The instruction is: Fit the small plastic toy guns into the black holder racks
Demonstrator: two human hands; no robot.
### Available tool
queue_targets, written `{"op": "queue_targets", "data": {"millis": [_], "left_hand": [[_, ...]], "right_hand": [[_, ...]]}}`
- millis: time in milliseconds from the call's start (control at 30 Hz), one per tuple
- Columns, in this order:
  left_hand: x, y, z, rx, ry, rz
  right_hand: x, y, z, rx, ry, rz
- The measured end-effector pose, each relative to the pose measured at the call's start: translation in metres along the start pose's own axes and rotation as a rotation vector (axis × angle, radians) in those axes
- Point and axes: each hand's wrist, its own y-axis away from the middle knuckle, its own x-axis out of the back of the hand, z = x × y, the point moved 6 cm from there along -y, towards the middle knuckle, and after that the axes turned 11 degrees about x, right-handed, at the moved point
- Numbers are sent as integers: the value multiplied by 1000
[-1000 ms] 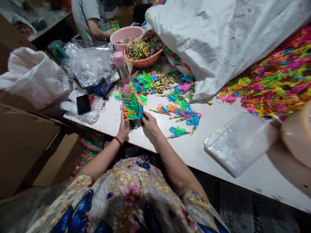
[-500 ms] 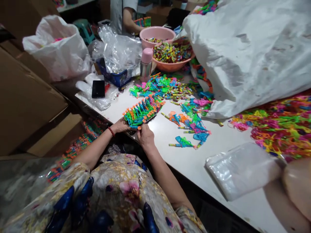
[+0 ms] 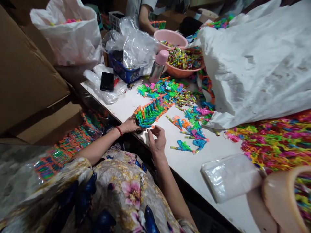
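At the table's front edge my left hand, with a red bead bracelet at its wrist, is closed around the left end of a row of small plastic toys. The toys are green, blue and orange, packed side by side with orange round tips; what joins them is hidden. My right hand is just beside the near end of that row, its thumb and forefinger curved and apart, with nothing visible between them. Loose plastic toys lie in a heap behind the row. More toys with patterned sticks are scattered to the right.
Behind stand a pink bowl, an orange bowl, a pink-capped flask and a blue basket. A large white sack fills the right back. Clear plastic bags lie at right. A co-worker's arm shows behind.
My right hand has opened from a pinch at the row's near end and moved slightly away. The view has shifted, bringing a tan container into sight at lower right.
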Motion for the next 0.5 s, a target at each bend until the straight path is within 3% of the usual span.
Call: {"op": "queue_targets", "data": {"millis": [67, 200, 333, 500], "left_hand": [[-3, 7, 4, -53, -94, 49], [-8, 15, 1, -61, -73, 154], [-12, 15, -3, -58, 16, 211], [-18, 12, 3, -68, -10, 248]], "right_hand": [[14, -6, -17, 124, 86, 36], [20, -19, -42, 327, 327, -71], [17, -28, -49, 403, 467, -127], [11, -39, -51, 462, 470, -223]]}}
